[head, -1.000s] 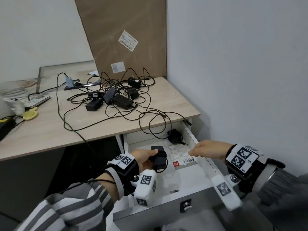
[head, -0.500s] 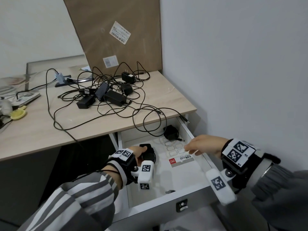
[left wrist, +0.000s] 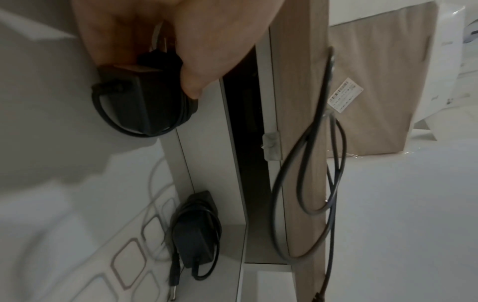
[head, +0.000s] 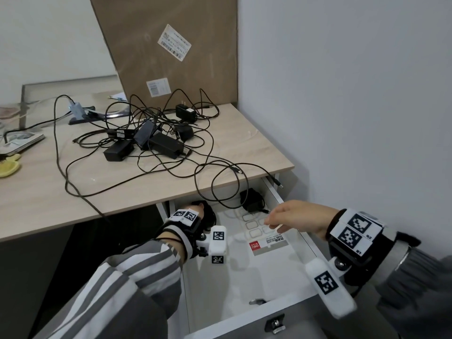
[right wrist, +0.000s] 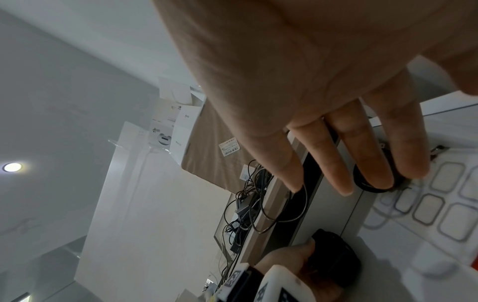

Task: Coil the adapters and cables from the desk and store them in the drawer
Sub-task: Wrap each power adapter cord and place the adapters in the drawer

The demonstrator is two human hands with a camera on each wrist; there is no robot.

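Note:
My left hand (head: 198, 208) reaches into the back left corner of the open white drawer (head: 308, 243) and grips a black adapter (left wrist: 139, 102) with its cable coiled around it. The adapter sits low against the drawer floor. A second coiled black adapter (head: 252, 201) lies at the drawer's back right, also seen as adapter (left wrist: 196, 230). My right hand (head: 274, 220) hovers over the drawer's right side with fingers (right wrist: 338, 163) extended, holding nothing. A tangle of black adapters and cables (head: 151, 140) lies on the wooden desk (head: 36, 192).
Cable loops (head: 220, 189) hang from the desk edge over the drawer's back. A sticker sheet (head: 265, 241) lies flat on the drawer floor. A large cardboard panel (head: 171, 57) leans at the back of the desk. The wall stands close on the right.
My left hand has carried the coiled adapter from the drawer's middle to its back left corner and lowered it. The right hand has stayed over the drawer's right side.

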